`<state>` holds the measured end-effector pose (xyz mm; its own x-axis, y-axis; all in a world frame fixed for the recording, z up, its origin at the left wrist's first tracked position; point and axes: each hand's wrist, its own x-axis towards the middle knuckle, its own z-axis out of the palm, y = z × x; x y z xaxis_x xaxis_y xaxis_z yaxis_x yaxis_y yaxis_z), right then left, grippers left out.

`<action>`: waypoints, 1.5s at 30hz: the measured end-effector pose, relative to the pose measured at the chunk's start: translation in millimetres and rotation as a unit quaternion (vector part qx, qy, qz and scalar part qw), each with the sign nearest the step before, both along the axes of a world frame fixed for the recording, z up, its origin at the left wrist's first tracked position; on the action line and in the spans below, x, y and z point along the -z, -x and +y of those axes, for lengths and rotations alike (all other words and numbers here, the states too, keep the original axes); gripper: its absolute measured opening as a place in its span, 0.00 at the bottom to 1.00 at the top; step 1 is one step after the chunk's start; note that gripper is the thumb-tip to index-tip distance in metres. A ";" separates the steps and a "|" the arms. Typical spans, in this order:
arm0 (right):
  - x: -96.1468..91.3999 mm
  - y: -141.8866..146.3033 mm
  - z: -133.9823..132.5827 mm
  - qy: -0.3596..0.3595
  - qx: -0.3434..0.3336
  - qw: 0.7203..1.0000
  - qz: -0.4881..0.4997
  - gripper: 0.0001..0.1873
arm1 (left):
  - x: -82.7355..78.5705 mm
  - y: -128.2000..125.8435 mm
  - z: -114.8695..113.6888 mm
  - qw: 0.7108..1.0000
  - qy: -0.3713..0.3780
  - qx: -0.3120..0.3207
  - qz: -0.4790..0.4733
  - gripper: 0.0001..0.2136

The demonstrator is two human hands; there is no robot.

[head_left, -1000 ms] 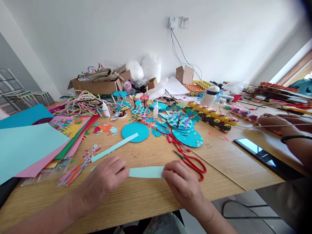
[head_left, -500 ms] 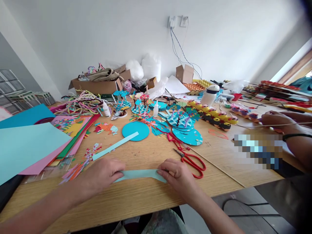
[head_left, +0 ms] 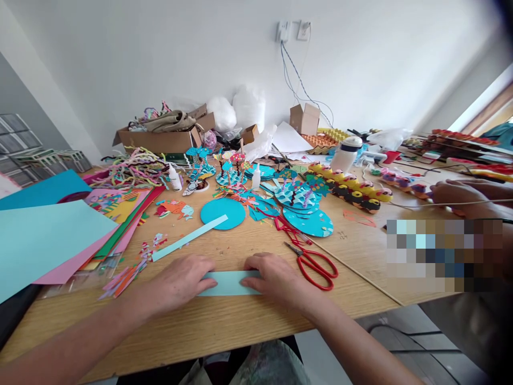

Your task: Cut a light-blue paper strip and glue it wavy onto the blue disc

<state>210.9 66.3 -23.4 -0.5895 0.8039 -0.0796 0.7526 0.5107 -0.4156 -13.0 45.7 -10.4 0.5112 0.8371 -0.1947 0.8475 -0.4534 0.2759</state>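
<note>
A light blue paper strip (head_left: pixel 229 283) lies flat at the near side of the table, between my hands. My left hand (head_left: pixel 182 275) grips its left end, the thumb on top and the fingers bent around the far edge. At the other end my right hand (head_left: pixel 274 275) holds it the same way, with its thumb pressed on the paper. Both ends of the strip are hidden under the hands. Red-handled scissors (head_left: pixel 318 270) rest just right of my right hand, blades partly apart. Beyond my left hand, a narrower pale blue strip (head_left: pixel 184 243) overlaps a blue disc (head_left: pixel 220 214).
Coloured paper sheets (head_left: pixel 44 235) are stacked at left, with paper scraps (head_left: pixel 128 278) beside them. Glue bottles (head_left: pixel 175 179), decorated blue discs (head_left: pixel 296 195) and painted egg-carton pieces (head_left: pixel 356 187) stand farther back. A thin stick (head_left: pixel 356 272) lies at right, near another person's hands (head_left: pixel 460 195).
The strip was slightly lifted and bowed; now it lies flatter on the table. My hands have come closer together along it, fingers lowered over its far edge. The scissors stay put.
</note>
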 end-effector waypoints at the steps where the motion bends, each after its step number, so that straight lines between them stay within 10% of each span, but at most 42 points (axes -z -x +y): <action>1: 1.6 4.0 0.5 0.002 -0.003 1.000 0.000 0.11 | 0.0 -3.3 -0.5 1.000 0.003 -0.005 0.001 0.10; 13: 2.9 20.4 0.9 -0.020 -0.031 0.999 -0.007 0.04 | 7.4 -7.2 3.8 0.998 0.026 -0.010 -0.051 0.09; 45: 12.6 -2.2 -22.6 -0.253 -0.168 0.948 -0.090 0.06 | 30.4 25.6 -10.0 0.950 -0.250 0.185 -0.027 0.13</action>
